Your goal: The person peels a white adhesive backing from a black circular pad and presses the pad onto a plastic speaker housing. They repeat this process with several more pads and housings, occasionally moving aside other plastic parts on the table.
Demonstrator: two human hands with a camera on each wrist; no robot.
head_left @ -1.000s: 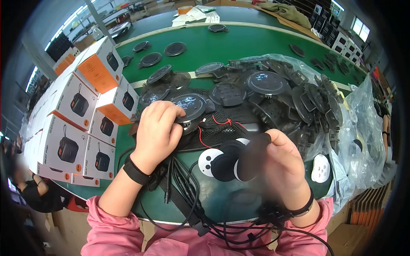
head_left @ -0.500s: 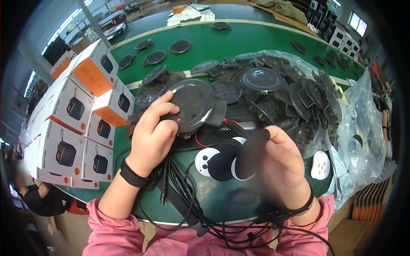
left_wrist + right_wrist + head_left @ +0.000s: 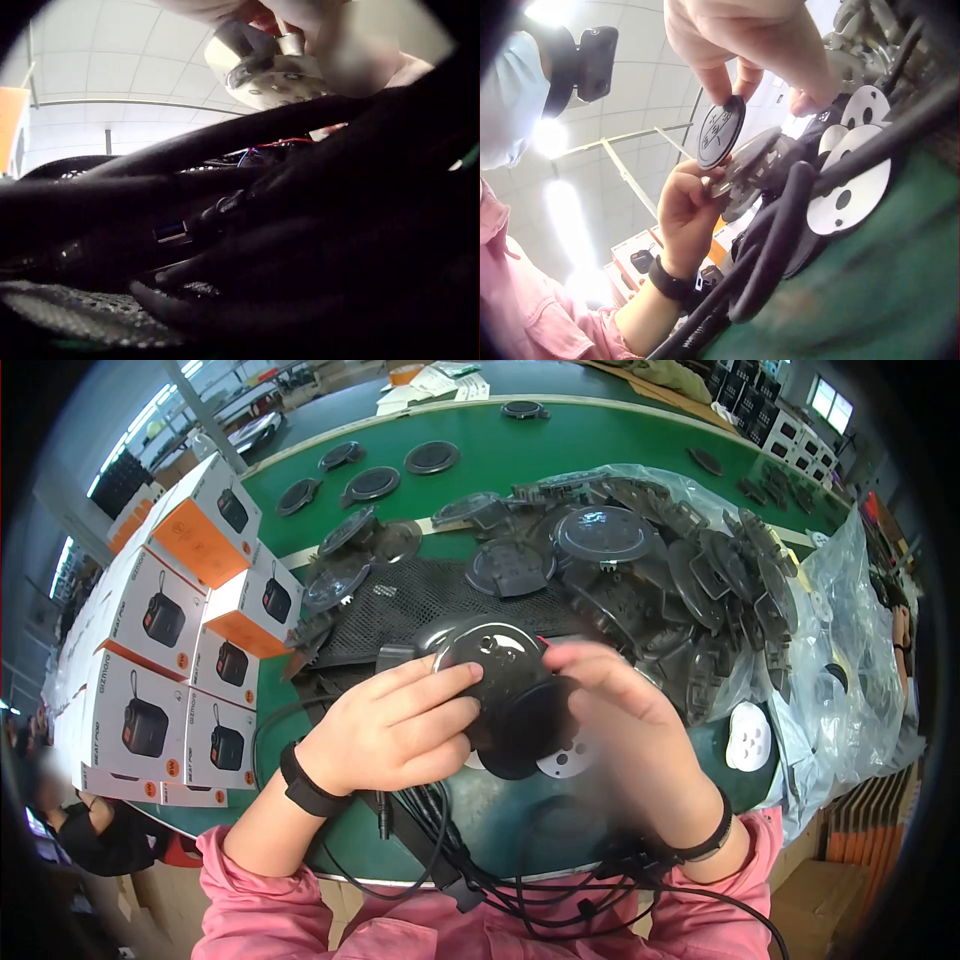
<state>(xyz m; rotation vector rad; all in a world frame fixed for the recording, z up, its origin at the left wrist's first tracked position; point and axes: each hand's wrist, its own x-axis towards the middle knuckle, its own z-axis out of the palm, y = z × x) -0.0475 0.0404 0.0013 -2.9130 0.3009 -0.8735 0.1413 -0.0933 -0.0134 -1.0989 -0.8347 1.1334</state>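
Note:
My left hand (image 3: 395,730) grips a round, glossy black plastic cover (image 3: 490,645) by its left side, in front of the body. In the right wrist view this cover (image 3: 750,166) shows edge-on, moulded clips on its underside. Between thumb and finger, my right hand (image 3: 754,37) pinches a thin round black pad (image 3: 721,133) with line markings on one face. The pad overlaps the cover's lower right part in the head view. White pads with holes (image 3: 565,760) and black ones lie on the table beneath, partly hidden. The left wrist view is mostly dark cables.
A heap of similar covers (image 3: 640,575) fills the far right, partly on clear plastic (image 3: 850,640). Boxes (image 3: 145,705) are stacked at the left. Black cables (image 3: 440,835) run along the near edge. A white holed pad (image 3: 748,737) lies at the right; black mesh (image 3: 400,605) lies behind.
My left hand has lifted a cover off the mesh and brought it right and nearer, beside the black pad. The right hand keeps the pad, its fingers shifted towards the cover.

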